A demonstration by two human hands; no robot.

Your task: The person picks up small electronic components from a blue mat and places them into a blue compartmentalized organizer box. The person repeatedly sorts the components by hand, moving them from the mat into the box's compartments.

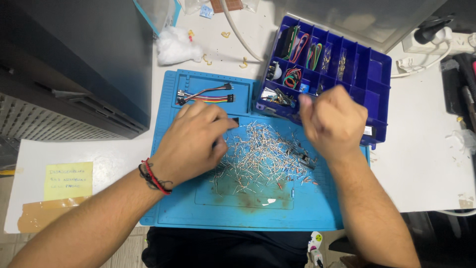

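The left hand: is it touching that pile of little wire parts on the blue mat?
Touching. The head view shows the left hand resting on the pile's left edge, fingers among the wires.

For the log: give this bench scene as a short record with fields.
Surface: blue mat on a white table
Left hand: knuckles up, resting on the mat at the edge of the pile
Right hand: raised, closed in a fist; contents cannot be told
Pile: small wire-legged parts loose on the mat
Jumper wires: at the mat's top
Box: blue, open, compartments with wires
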